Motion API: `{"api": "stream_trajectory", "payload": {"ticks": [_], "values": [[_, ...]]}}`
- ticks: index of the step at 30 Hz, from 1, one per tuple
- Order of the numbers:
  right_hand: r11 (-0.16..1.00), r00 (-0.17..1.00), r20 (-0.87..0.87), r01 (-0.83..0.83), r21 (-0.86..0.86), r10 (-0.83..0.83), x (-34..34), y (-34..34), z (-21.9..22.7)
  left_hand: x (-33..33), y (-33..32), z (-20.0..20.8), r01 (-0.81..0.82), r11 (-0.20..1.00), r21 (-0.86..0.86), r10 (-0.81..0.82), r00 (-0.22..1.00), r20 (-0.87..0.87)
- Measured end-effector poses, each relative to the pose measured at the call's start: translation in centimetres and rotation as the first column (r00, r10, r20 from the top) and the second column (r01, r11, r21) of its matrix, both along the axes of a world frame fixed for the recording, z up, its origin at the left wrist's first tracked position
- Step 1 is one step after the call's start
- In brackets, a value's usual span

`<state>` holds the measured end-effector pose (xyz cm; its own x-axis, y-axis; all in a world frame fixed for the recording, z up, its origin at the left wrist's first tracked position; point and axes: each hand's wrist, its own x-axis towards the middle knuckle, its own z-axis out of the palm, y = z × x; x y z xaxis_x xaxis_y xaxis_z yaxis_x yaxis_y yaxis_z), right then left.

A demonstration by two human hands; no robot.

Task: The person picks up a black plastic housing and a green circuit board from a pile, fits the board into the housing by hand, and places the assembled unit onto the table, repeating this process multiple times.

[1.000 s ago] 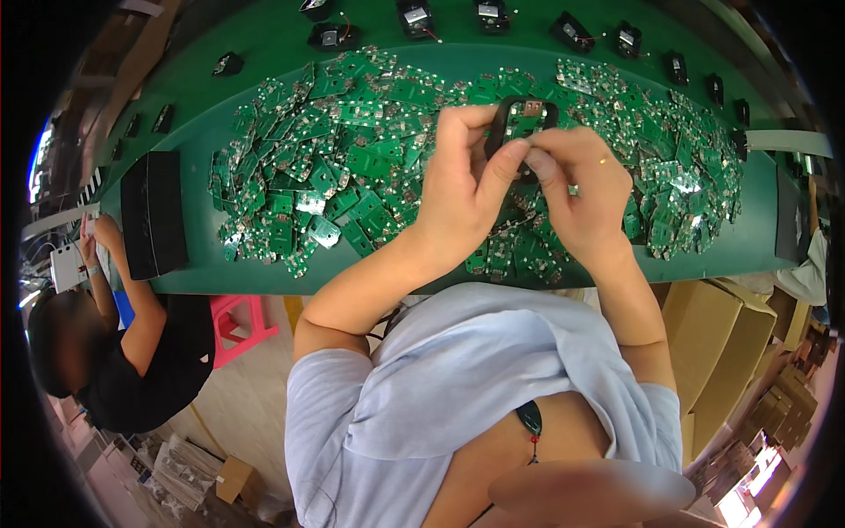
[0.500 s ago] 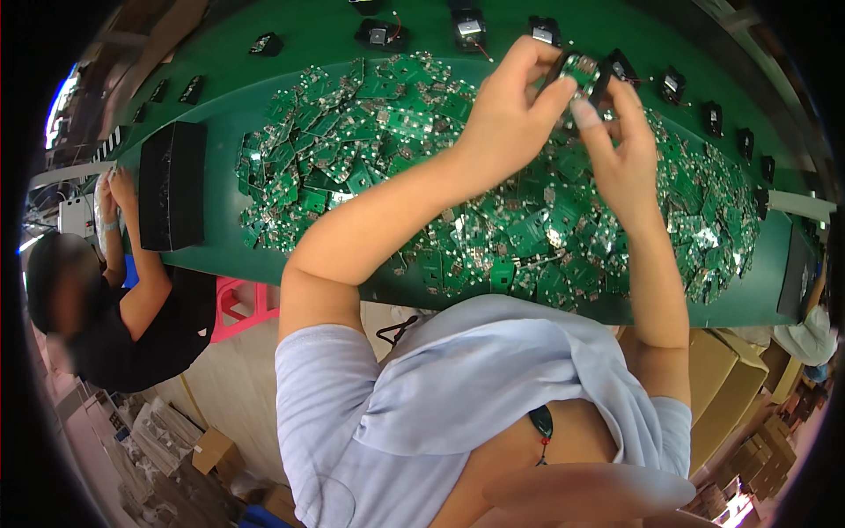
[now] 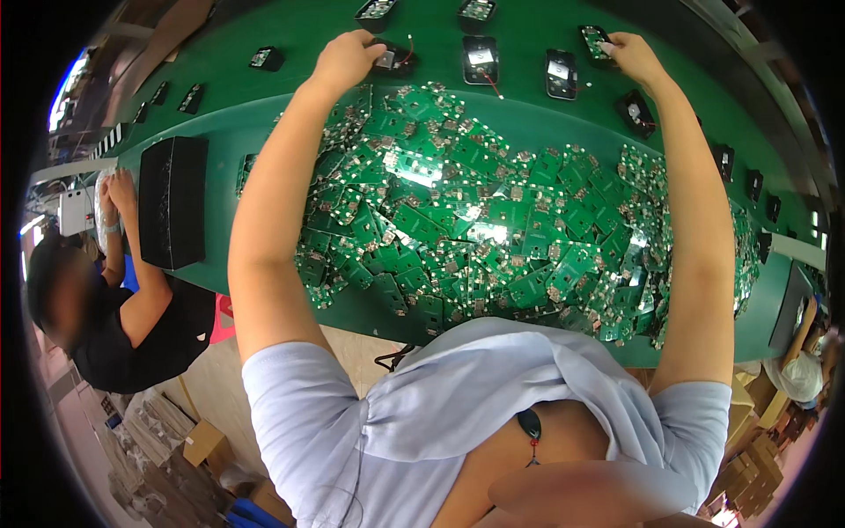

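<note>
My left hand (image 3: 349, 60) reaches to the far left side of the table, its fingers closed on the edge of a black plastic case (image 3: 403, 63) with a silver block and a red wire. Off to the far right, my right hand (image 3: 635, 58) pinches the side of another black case, which has a green circuit board (image 3: 595, 40) inside it. Between my forearms spreads a large heap of loose green circuit boards (image 3: 493, 211). Two open black cases, one with a silver block (image 3: 481, 56) and a similar one (image 3: 561, 72), lie between my hands.
More black cases, such as one tilted case (image 3: 635, 113), line the far side of the green table (image 3: 290, 44). A black box (image 3: 173, 202) stands at the left. A person in black (image 3: 132, 326) works there, and another person (image 3: 799, 370) sits at the right.
My hands were together above the heap, holding a case with a board. They have parted: the left went far left to another case, the right moved outward and away with a board-filled case.
</note>
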<state>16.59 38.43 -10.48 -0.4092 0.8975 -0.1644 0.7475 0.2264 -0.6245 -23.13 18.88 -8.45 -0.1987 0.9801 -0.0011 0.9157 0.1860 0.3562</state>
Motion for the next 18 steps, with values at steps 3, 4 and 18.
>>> {"api": "stream_trajectory", "payload": {"ticks": [3,4,18], "values": [[0.967,0.987,0.154,-0.006,0.254,-0.035,-1.8,-1.7,1.8,-0.3,-0.5,-0.6,-0.045,0.999,0.024,0.040,0.982,0.187],[0.860,0.959,0.258,-0.036,0.510,-0.113,-3.4,-4.2,3.5,-0.4,-0.9,-0.7,-0.073,0.997,0.040,0.057,0.945,0.321],[0.676,0.801,-0.241,-0.255,0.692,0.548,-6.8,-23.8,10.3,13.8,-10.2,8.3,0.121,0.978,0.172,-0.207,0.698,0.686]]}}
